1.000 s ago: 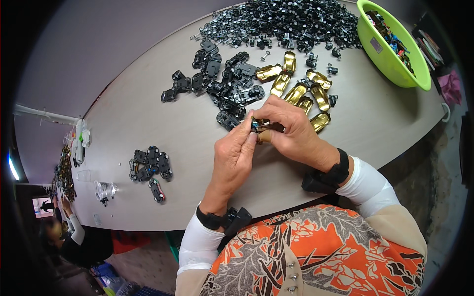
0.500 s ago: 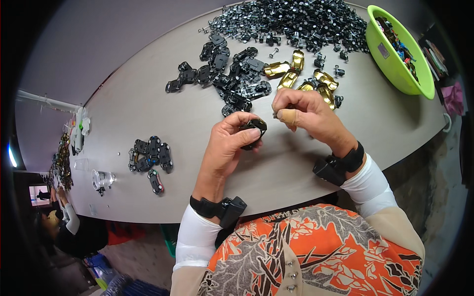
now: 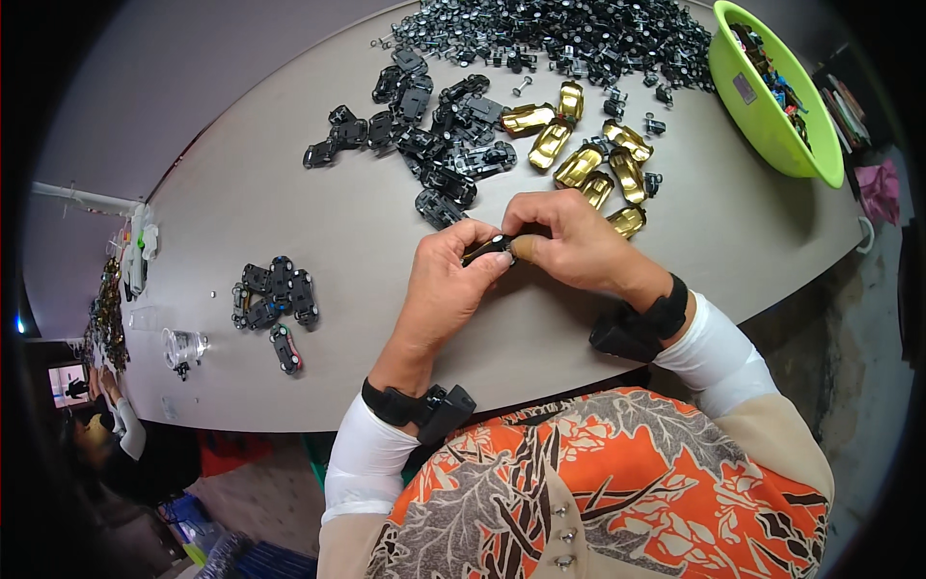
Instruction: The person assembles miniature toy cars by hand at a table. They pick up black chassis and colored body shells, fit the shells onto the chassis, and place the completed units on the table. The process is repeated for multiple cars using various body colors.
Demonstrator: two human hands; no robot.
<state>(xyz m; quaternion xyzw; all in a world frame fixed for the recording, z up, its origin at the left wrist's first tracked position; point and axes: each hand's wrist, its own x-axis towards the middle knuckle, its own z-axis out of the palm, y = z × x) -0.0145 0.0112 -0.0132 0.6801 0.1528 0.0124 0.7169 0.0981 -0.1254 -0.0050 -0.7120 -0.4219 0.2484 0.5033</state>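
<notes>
My left hand point(image 3: 446, 280) is closed round a small black toy car point(image 3: 482, 253), gripping it between thumb and fingers; a pale wheel shows on it. My right hand point(image 3: 579, 246) meets the car's right end, its thumb and fingers pinched on a small part that looks like a wheel axle, mostly hidden by the fingers. A tan wrap covers the right thumb. Just beyond my right hand lie several shiny gold toy car bodies point(image 3: 550, 144). Ahead of my left hand is a loose heap of black car undersides point(image 3: 447, 181).
A big pile of wheel axles point(image 3: 579, 43) spreads along the far edge. At right stands a lime-green basin point(image 3: 755, 114) of colourful pieces. Several wheeled toy cars point(image 3: 280, 282) lie at left, near a clear plastic cup point(image 3: 185, 345). Another person point(image 3: 135, 449) works at far left.
My right hand has moved left and down to the toy car, and the two hands now meet. The car is tilted differently in my left hand. The view has shifted slightly.
</notes>
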